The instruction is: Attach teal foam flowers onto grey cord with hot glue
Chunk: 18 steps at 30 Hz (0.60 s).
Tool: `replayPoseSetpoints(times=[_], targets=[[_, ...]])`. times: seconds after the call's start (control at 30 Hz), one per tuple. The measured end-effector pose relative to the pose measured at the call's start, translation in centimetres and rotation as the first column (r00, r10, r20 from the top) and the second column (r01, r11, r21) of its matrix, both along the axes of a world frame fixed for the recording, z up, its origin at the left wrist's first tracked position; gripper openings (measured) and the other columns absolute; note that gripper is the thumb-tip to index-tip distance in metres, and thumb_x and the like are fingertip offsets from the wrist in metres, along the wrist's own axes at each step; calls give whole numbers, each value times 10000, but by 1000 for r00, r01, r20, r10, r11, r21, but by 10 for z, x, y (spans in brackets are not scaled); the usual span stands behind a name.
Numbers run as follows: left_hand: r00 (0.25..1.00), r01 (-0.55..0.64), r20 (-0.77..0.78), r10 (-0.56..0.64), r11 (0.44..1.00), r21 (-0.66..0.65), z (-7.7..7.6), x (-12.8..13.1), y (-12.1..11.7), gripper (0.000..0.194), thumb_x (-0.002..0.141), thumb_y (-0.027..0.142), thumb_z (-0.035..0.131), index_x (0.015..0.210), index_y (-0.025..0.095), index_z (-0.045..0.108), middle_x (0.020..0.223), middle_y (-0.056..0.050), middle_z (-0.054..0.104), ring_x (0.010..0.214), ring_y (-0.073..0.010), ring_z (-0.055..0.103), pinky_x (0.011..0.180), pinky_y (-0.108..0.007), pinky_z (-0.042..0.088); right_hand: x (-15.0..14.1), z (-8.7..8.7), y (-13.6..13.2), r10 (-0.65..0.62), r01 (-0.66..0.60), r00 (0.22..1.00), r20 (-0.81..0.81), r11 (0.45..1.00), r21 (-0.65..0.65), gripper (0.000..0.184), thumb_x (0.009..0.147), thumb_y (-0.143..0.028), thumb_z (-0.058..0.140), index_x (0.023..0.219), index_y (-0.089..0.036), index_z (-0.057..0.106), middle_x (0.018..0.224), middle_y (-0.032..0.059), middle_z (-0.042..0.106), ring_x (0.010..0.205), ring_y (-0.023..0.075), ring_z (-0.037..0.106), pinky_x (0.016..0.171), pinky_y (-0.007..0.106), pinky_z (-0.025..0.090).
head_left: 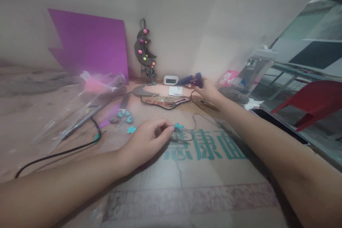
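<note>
The bench [24,139] runs below and in front of the white clock [171,80], with a printed sheet [213,176] spread nearer the person than the clock. Left of the clock, a purple board [93,44] leans on the wall; it looks light and stiff, best taken by an edge so it does not crease. Between that board and the clock hangs a dark moon ornament [141,48] with coloured dots; its dangling strings look easy to tangle, so the top loop is the safer hold.

Just right of the clock, the right hand [210,92] is closed round the blue glue gun [191,79], nozzle towards the clock. The gun seems rigid and fairly light; its handle is the place to hold, away from a possibly hot tip. Nearer the person than the clock, the left hand [149,139] pinches a small teal flower [178,126] between thumb and forefinger. It looks thin, light and bendable, best held by its rim. The thin cord [192,136] beside it looks limp.
</note>
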<state>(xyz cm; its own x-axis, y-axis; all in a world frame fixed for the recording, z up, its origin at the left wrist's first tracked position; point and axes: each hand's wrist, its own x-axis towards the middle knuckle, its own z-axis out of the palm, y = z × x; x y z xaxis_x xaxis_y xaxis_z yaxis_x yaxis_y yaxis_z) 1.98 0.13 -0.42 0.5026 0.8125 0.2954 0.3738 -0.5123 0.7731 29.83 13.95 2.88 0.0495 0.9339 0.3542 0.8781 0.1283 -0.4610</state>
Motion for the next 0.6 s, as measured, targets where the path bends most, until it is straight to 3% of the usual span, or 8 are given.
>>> replayPoseSetpoints(times=[0.13, 0.23, 0.3, 0.43, 0.6], targets=[[1000, -13, 5, 13, 999, -40, 1, 0, 0, 234, 939, 309, 485, 796, 177, 613, 771, 3, 630, 743, -155, 565, 690, -263, 413, 1, 15, -23, -36, 44, 995, -88, 995, 85, 264, 886, -318, 547, 1046, -131, 645, 863, 108, 735, 801, 232, 682, 767, 346, 533], [1000, -28, 9, 29, 999, -46, 1, -1, 0, 235, 940, 313, 487, 793, 175, 606, 760, 8, 611, 734, -151, 556, 685, -257, 407, -2, 21, -59, 12, 5, 990, -139, 992, 122, 307, 912, -426, 525, 785, -180, 657, 748, 70, 710, 749, 203, 674, 755, 319, 531], [999, -35, 12, 36, 999, -38, 0, -1, 0, 242, 941, 323, 490, 785, 173, 598, 750, 10, 598, 733, -151, 552, 680, -254, 403, -5, 20, -89, 147, -114, 960, -238, 983, 144, 324, 906, -471, 553, 789, -193, 673, 770, 63, 714, 766, 199, 681, 750, 312, 533], [1000, -27, 13, 27, 999, -36, 0, -2, 0, 249, 941, 327, 489, 776, 171, 591, 740, 13, 585, 722, -149, 543, 670, -255, 402, -9, 11, -143, 269, -246, 896, -354, 963, 110, 298, 884, -463, 616, 1044, -219, 674, 1083, 72, 723, 815, 196, 702, 693, 308, 552], [999, -53, -3, 53, 996, -69, 0, -1, 0, 246, 936, 345, 498, 795, 172, 598, 725, 21, 582, 701, -142, 534, 653, -251, 394, -8, -3, -179, 265, -250, 943, -203, 963, 96, 253, 922, -456, 555, 897, -239, 684, 925, 34, 733, 846, 203, 692, 842, 363, 545]])
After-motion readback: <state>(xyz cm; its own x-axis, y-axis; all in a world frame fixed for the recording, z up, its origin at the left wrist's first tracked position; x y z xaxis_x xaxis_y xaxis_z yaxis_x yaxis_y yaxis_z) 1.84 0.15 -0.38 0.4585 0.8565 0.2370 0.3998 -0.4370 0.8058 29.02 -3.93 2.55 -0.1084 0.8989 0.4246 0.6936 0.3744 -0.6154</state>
